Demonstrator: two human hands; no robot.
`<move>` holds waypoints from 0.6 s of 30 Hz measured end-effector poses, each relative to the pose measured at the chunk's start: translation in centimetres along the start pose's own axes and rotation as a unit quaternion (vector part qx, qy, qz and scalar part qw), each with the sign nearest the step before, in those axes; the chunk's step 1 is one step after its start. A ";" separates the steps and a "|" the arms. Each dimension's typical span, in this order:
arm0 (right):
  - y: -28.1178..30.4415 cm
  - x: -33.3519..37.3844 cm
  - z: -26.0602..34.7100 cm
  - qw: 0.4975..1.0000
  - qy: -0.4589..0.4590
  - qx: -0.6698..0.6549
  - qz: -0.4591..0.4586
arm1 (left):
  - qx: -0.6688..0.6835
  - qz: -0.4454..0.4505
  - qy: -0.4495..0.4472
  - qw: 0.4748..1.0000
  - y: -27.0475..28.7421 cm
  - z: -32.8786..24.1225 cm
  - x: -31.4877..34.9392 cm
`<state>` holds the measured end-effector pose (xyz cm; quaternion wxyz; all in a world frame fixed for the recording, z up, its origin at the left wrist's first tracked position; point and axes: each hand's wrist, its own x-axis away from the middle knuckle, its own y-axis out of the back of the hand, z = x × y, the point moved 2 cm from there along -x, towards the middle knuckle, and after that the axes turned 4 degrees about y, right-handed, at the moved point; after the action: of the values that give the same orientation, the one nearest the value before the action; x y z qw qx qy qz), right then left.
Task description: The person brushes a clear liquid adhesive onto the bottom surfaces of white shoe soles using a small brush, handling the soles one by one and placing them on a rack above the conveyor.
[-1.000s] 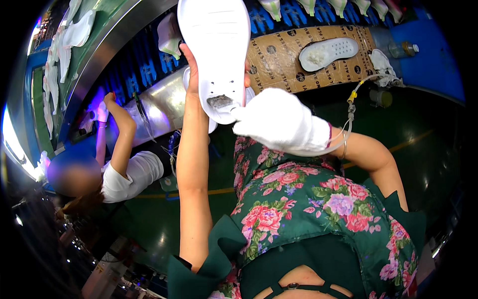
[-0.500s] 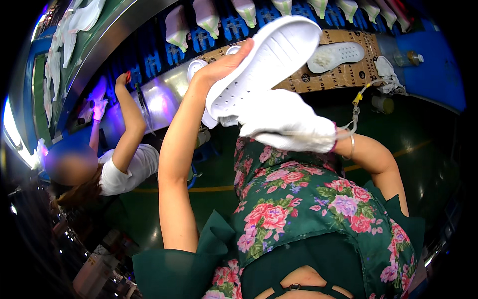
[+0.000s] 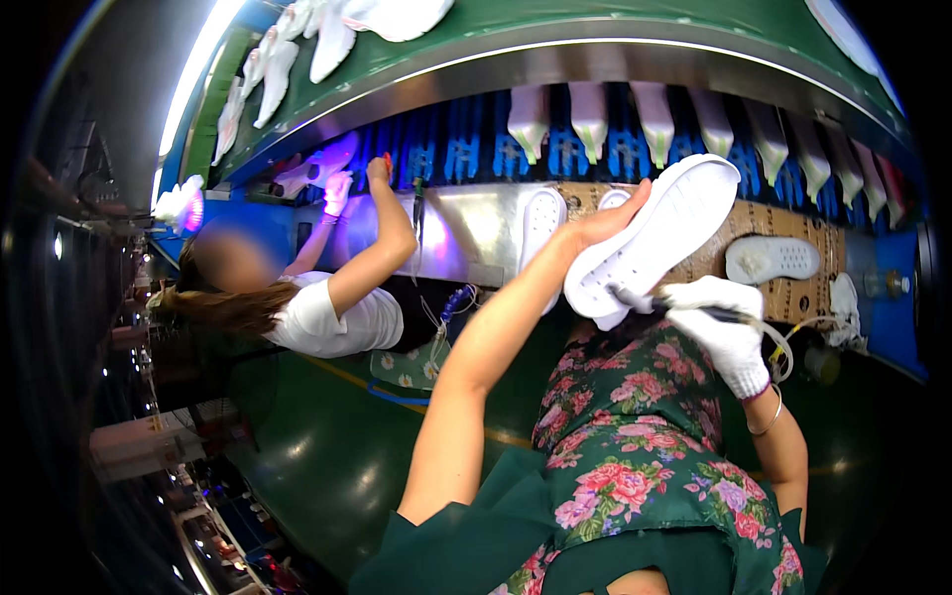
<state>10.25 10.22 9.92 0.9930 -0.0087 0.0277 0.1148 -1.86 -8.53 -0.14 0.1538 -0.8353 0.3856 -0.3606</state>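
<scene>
My left hand (image 3: 607,220), bare, is closed around the edge of a white shoe sole (image 3: 659,233) and holds it tilted above the bench front. The sole's perforated end points toward me. My right hand (image 3: 719,322), in a white knitted glove, grips a dark-handled brush (image 3: 637,299). Its tip meets the perforated end of the sole. A clear tube (image 3: 785,359) runs from beside the glove toward the bench at right. Another white sole (image 3: 541,230) lies left of my left hand, and a smaller white piece (image 3: 614,199) is partly hidden behind that hand.
A perforated sole (image 3: 773,260) lies on the cardboard (image 3: 709,260). At right are a clear bottle (image 3: 883,285) and white cloth (image 3: 844,302). Pinkish shoe uppers (image 3: 654,124) hang along a blue rack behind. A co-worker (image 3: 342,302) reaches over the metal bench (image 3: 466,238) at left.
The view has swung, so the scene sits further right and lower. My gloved hand has turned, and the brush now shows against the sole's perforated end. The left hand keeps its hold.
</scene>
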 end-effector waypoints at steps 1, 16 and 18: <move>0.7 -0.1 -0.2 0.998 -0.020 -0.023 -0.058 | 0.020 -0.011 -0.061 0.998 -0.6 0.2 -0.1; 1.4 -1.8 1.8 0.949 0.199 0.243 -0.024 | 0.278 0.068 -0.211 0.935 -4.9 6.5 2.9; 1.3 -0.9 2.3 0.943 0.210 0.259 -0.012 | 0.367 0.048 -0.245 0.896 -4.9 6.9 2.6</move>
<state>9.22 11.31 12.30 0.9338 0.2248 0.2641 0.0876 6.88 -7.43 -1.00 0.5562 -0.7617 0.2154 -0.2530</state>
